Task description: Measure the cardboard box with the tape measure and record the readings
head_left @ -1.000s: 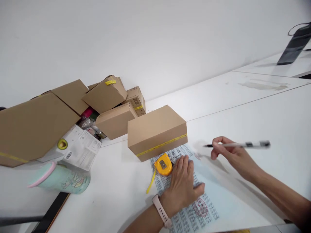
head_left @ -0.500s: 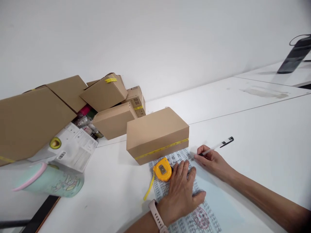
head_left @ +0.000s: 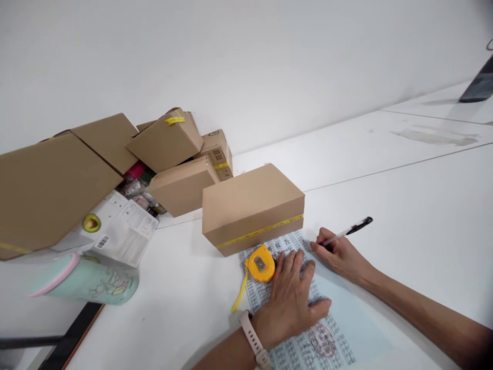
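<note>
My right hand (head_left: 339, 254) pinches a pen (head_left: 348, 231) with a black end, its tip low by the upper right edge of a printed sheet (head_left: 327, 308). The tip itself is hidden by my fingers. My left hand (head_left: 290, 290) lies flat on that sheet, fingers stretched forward. A yellow tape measure (head_left: 261, 263) rests on the paper beside my left fingertips, with a short bit of yellow tape sticking out. Just beyond the sheet stands a closed cardboard box (head_left: 254, 210) with a yellow stripe along its front, partly over the paper's top edge.
Several cardboard boxes (head_left: 165, 144) are stacked at the left, near a white printed package (head_left: 123, 226). A mint cup with a pink rim (head_left: 92, 280) is in front of them. A dark bottle (head_left: 477, 85) stands at the far right of the white table (head_left: 404, 205).
The camera view has shifted slightly, moving the scene a little. The pen has turned slightly in my right hand; my left hand stays flat on the sheet.
</note>
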`<state>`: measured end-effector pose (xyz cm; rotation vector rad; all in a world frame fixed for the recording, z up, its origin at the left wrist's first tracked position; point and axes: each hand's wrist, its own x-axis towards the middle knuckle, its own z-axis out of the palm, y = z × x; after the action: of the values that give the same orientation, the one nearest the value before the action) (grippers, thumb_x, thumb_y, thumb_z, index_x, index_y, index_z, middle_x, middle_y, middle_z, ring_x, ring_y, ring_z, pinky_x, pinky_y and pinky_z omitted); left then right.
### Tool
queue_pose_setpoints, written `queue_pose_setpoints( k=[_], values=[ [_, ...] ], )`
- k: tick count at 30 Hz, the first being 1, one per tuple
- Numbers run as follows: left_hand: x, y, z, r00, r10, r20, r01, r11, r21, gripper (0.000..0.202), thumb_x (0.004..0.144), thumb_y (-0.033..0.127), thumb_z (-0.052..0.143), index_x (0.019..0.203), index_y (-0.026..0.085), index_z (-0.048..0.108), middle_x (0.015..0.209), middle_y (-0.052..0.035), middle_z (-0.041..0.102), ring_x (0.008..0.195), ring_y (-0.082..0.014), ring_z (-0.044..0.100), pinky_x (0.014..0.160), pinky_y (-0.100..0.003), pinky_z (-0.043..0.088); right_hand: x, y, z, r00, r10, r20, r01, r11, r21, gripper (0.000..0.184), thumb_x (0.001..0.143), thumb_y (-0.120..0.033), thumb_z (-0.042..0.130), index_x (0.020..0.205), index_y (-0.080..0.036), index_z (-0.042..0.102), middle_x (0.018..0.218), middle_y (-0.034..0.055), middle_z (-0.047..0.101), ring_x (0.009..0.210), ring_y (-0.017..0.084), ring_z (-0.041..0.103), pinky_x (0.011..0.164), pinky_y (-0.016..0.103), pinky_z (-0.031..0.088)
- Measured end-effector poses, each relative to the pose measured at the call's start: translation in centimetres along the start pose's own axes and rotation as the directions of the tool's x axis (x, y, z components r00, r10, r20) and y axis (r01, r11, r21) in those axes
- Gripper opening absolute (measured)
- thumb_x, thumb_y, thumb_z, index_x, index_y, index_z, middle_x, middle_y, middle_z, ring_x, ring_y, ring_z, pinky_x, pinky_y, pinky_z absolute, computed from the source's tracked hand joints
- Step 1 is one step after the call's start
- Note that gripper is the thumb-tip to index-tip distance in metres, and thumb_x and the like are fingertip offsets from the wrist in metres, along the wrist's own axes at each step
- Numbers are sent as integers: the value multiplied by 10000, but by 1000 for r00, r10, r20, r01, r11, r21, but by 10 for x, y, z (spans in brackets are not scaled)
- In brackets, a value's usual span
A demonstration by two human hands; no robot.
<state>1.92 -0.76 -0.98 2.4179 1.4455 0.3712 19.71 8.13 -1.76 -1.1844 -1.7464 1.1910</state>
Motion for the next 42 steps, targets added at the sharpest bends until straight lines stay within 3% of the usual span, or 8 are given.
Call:
queue_pose_setpoints(
  k=[10, 23, 35, 42],
  values=[
    [1, 2, -3, 1000, -1, 1, 1, 1000, 19, 710, 891, 539, 538, 1442, 114, 396, 1565, -206, 311, 1476, -339, 223, 1214, -560, 169, -1, -5, 0, 1000, -17, 16, 18, 999, -37, 322, 864, -471, 570, 708, -233, 419, 551, -81, 308, 516, 99, 284, 465, 249, 243],
    [1, 3, -3, 1000, -4, 3, 4, 1000, 21, 715, 881, 535, 555, 1440, 115, 402, 1562, -211, 317, 1469, -341, 244, 1211, -567, 169, -1, -7, 0, 999, -25, 25, 26, 998, -51, 376, 859, -547, 561, 700, -233, 429, 528, -70, 360, 503, 101, 307, 457, 250, 246],
    [1, 2, -2, 1000, 1, -3, -1, 1000, 22, 719, 885, 537, 550, 1442, 108, 401, 1562, -210, 314, 1472, -337, 235, 1217, -559, 155, -1, -4, -1, 998, -26, 56, 29, 998, -62, 326, 878, -476, 544, 703, -236, 410, 538, -72, 363, 508, 106, 320, 475, 257, 255],
    [0, 2, -2, 1000, 0, 5, 0, 1000, 21, 728, 883, 538, 555, 1451, 113, 391, 1571, -209, 300, 1477, -339, 221, 1218, -558, 153, 0, -6, -1, 1000, -22, 14, 23, 997, -68, 335, 852, -486, 558, 691, -237, 402, 532, -81, 306, 500, 101, 274, 457, 252, 238]
  ],
)
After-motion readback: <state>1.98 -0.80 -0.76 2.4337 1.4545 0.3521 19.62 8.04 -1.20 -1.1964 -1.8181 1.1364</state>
